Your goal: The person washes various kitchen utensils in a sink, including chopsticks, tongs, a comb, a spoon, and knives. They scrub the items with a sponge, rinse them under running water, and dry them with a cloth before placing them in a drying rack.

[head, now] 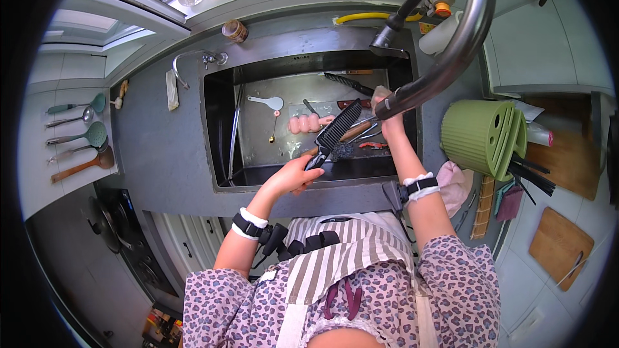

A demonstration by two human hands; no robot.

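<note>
My left hand point(296, 176) grips the handle of a black knife with a ridged blade point(341, 124), held over the sink with its tip up and to the right. My right hand point(390, 122) is at the sink's right side, partly hidden behind the curved faucet spout point(430, 84). Something pale is at its fingers, and I cannot tell whether they hold it. Below the blade lie a dark mesh scrubber point(342, 152), a wooden handle point(356, 131) and a red tool point(373, 145). A pink ridged mould point(304, 124) and a white spoon point(273, 102) rest farther left.
The dark sink point(220, 121) also holds another black knife point(349, 82) and a wood-handled knife point(360, 72) near its back wall. A green knife block point(476, 135) stands right on the counter. A small tap point(186, 65) rises at the left, and a jar point(235, 31) sits behind.
</note>
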